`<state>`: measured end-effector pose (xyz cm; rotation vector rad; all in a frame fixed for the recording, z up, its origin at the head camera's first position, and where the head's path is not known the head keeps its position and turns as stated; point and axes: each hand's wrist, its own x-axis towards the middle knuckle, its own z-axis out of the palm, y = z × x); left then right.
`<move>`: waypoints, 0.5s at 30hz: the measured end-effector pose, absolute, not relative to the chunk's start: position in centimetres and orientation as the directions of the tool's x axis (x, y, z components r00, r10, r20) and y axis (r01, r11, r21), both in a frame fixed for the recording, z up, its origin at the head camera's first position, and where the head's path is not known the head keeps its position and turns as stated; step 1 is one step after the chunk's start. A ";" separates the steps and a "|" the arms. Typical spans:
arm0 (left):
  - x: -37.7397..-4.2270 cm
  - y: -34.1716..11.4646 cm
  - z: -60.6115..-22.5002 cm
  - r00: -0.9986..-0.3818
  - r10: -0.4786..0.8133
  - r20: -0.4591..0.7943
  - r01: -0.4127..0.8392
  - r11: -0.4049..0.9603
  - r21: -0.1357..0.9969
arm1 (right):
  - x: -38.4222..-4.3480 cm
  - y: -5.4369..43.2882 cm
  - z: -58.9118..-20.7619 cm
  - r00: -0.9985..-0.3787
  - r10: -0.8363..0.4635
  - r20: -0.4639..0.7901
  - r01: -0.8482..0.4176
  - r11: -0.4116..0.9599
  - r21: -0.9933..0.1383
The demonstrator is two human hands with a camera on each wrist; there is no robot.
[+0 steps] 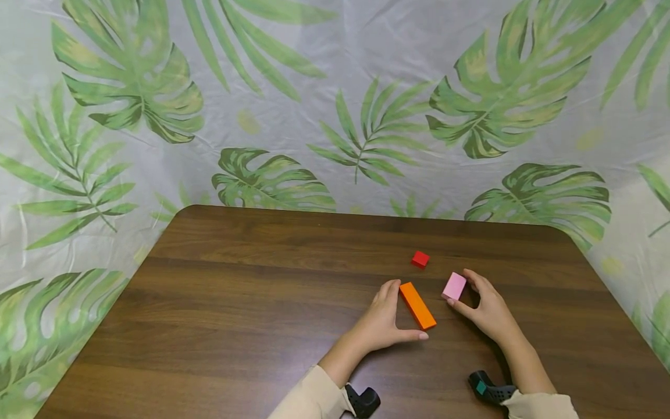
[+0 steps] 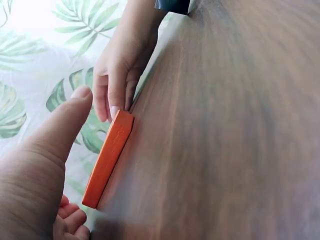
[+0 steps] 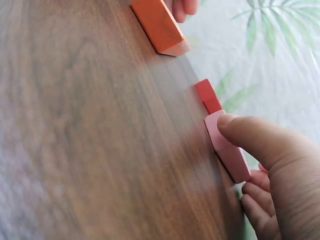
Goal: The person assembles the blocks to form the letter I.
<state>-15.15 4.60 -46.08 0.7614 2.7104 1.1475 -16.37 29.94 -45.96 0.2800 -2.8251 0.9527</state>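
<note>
A long orange block [image 1: 417, 306] lies slantwise on the wooden table. My left hand [image 1: 385, 322] is spread around it, fingertips at its far end and the thumb standing off from its near end, as the left wrist view also shows. Farther right, my right hand [image 1: 488, 307] pinches a shorter pink block [image 1: 453, 286], thumb at the near end and fingers at the far end. In the right wrist view the pink block [image 3: 227, 147] sits low at the table surface under the thumb. Behind both blocks lies a small red block [image 1: 420, 259].
The brown wooden table [image 1: 220, 326] has rounded far corners. Behind it hangs a pale cloth [image 1: 366, 52] printed with green leaves. Black wrist devices [image 1: 489, 389] are worn at both sleeves.
</note>
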 end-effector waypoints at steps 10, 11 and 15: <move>-15.2 5.4 -46.0 -0.895 0.438 0.088 0.384 0.652 0.654 | -16.4 29.9 -46.2 -0.969 -0.133 0.206 -0.230 0.786 -0.573; -15.2 5.5 -46.0 -0.898 0.432 0.087 0.380 0.661 0.647 | -16.4 29.9 -46.2 -0.969 -0.134 0.208 -0.231 0.786 -0.573; -15.1 6.0 -46.1 -0.908 0.408 0.089 0.371 0.687 0.625 | -16.4 29.9 -46.2 -0.969 -0.132 0.211 -0.232 0.788 -0.570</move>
